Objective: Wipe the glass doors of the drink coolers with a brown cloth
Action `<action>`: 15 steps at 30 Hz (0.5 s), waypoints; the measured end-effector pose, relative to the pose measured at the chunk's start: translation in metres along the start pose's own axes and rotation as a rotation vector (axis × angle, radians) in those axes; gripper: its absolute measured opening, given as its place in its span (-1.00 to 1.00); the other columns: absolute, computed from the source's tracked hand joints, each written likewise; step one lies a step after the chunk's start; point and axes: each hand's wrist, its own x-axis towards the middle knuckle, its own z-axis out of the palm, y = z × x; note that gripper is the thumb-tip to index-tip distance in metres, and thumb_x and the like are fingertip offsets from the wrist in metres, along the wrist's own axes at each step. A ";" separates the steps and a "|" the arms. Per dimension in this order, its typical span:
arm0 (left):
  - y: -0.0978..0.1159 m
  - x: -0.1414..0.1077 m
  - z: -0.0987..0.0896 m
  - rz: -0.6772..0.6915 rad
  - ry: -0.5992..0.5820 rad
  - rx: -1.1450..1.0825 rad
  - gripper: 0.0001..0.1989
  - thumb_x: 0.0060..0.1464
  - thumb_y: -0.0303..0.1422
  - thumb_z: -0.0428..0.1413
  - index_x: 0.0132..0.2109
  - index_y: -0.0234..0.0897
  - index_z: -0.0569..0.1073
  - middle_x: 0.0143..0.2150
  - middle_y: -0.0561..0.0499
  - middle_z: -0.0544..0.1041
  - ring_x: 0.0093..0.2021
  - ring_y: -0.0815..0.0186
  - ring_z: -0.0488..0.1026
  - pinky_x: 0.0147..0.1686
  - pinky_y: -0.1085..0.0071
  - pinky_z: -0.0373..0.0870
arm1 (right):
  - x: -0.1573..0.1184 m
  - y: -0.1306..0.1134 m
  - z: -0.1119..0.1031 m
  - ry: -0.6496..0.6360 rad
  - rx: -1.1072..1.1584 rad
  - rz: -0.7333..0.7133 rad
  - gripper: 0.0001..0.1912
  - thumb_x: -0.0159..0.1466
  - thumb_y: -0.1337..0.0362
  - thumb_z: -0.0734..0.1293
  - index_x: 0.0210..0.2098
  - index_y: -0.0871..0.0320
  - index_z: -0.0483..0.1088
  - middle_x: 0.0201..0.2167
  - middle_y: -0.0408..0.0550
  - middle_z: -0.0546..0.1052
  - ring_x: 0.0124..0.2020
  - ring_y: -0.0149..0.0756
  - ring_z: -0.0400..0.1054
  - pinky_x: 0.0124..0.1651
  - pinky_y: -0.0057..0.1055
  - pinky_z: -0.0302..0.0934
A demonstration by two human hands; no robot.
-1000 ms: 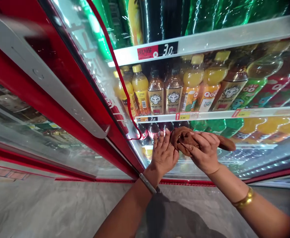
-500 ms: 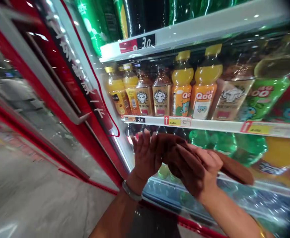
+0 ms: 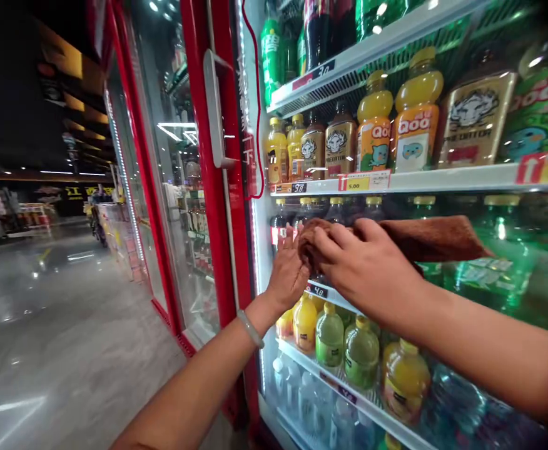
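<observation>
A crumpled brown cloth is gripped in my right hand, its loose end trailing off to the right. My left hand lies beside the bunched end of the cloth, fingers stretched out, with a bracelet on the wrist. Both hands are in front of a drinks fridge, level with a row of dark bottles with yellow caps. Part of that row is hidden by my hands and the cloth. Whether the palms press on the glass I cannot tell.
Above stand orange Qoo bottles and brown Predator bottles; several yellow and green bottles fill a shelf below. To the left are the red door frame with a white handle and a shiny grey floor.
The view has tilted up and swung left, showing more of the aisle. My right hand now lies over the cloth with its back towards me. My left hand stays beside the cloth.
</observation>
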 end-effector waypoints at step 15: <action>-0.030 -0.024 0.017 -0.229 0.206 -0.164 -0.41 0.48 -0.20 -0.35 0.56 -0.09 -0.15 0.61 -0.04 -0.10 0.59 0.29 -0.26 0.56 0.08 -0.28 | -0.009 -0.051 0.034 0.114 0.167 -0.054 -0.69 0.38 0.16 0.31 0.03 0.10 0.57 0.42 -0.01 0.30 0.45 0.06 0.03 0.41 0.12 -0.11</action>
